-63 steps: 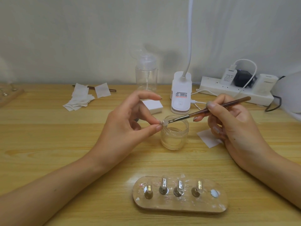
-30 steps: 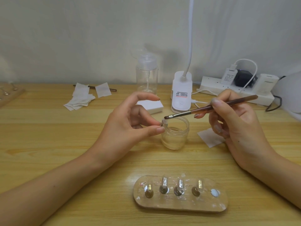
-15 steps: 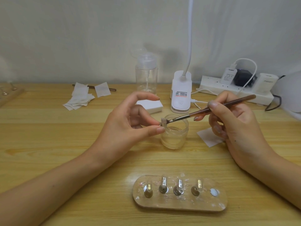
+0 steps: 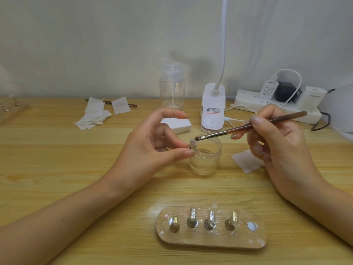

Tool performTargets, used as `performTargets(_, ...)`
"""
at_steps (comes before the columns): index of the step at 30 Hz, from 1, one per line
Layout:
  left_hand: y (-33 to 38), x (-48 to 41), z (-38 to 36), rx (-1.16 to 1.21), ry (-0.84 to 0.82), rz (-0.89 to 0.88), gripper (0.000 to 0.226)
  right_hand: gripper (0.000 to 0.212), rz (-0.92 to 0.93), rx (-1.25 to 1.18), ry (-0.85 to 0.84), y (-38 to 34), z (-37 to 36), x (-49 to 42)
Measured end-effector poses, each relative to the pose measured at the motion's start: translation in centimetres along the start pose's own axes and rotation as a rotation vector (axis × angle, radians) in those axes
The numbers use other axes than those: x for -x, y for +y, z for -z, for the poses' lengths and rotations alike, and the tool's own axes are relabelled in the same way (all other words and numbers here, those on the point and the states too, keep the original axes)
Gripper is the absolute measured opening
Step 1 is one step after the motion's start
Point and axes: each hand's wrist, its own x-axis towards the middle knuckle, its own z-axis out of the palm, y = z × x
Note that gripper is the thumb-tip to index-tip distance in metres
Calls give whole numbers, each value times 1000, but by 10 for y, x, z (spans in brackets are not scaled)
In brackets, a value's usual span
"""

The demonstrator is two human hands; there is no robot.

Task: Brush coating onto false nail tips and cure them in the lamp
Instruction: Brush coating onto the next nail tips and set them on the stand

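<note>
My left hand (image 4: 150, 150) pinches a small clear nail tip (image 4: 193, 144) on its stand between thumb and finger, just over the near-left rim of a clear glass jar (image 4: 206, 159). My right hand (image 4: 277, 142) grips a thin brown brush (image 4: 248, 128) like a pen; its bristles touch the top of the nail tip. Near the front edge lies an oval wooden holder (image 4: 211, 227) with several nail tips standing on small metal stands and one bare white spot at its right end. A white clip lamp (image 4: 213, 109) stands behind the jar.
A clear pump bottle (image 4: 172, 87) stands at the back, a white block (image 4: 176, 125) beside it. White wipes (image 4: 95, 115) lie at the back left, another wipe (image 4: 246, 160) under my right hand. A power strip (image 4: 277, 104) with plugs and cables runs along the back right.
The brush has stroked back and forth over the nail tip, lifting off and touching again. My left hand has kept the tip over the jar's rim.
</note>
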Motion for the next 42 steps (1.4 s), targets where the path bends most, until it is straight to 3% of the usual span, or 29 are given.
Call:
performTargets(3, 0, 0, 0, -2, 4, 3, 58, 17, 11, 12, -52, 1, -1, 1)
performTargets(8, -1, 0, 0, -14, 1, -1, 57, 16, -25, 7, 27, 2, 2, 0)
performTargets(13, -2, 0, 1, -16, -5, -11, 57, 17, 12, 10, -46, 1, -2, 1)
performTargets(18, -2, 0, 1, -31, -7, -27, 55, 16, -42, 17, 30, 1, 1, 1)
performTargets(23, -3, 0, 1, -52, -6, -42, 54, 17, 6, 16, -38, 0, -1, 2)
performTargets(28, -3, -1, 0, -55, 0, -53, 52, 16, -47, 16, 38, 0, 1, 1)
performTargets(33, -5, -2, 0, -113, 4, -96, 49, 20, -3, -8, -34, 0, -1, 1)
performTargets(38, -5, -2, 0, -150, 17, -139, 46, 17, -62, 8, 40, 1, 0, 0)
performTargets(42, -6, -2, 0, -171, 17, -157, 46, 19, -26, -22, -14, 0, -1, 0)
